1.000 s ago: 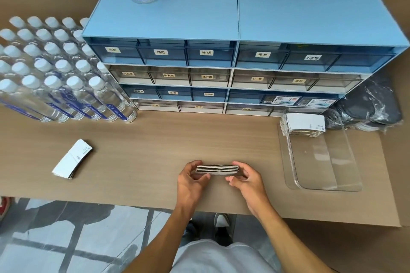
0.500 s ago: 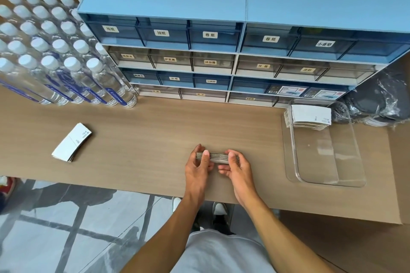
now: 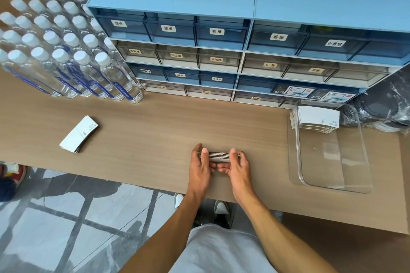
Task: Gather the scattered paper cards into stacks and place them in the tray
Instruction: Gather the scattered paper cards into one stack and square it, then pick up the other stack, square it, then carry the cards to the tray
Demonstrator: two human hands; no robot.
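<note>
Head view: left hand (image 3: 200, 165) and right hand (image 3: 238, 165) both pinched one card stack (image 3: 218, 155) edge-up on the counter (image 3: 155, 131), left of the tray (image 3: 328, 175). Tray already held a stack (image 3: 317, 117) at its far end; another loose stack (image 3: 79, 134) lay well left of the tray. Risk: uneven squeeze during the lift could fan or spill the cards.
</note>
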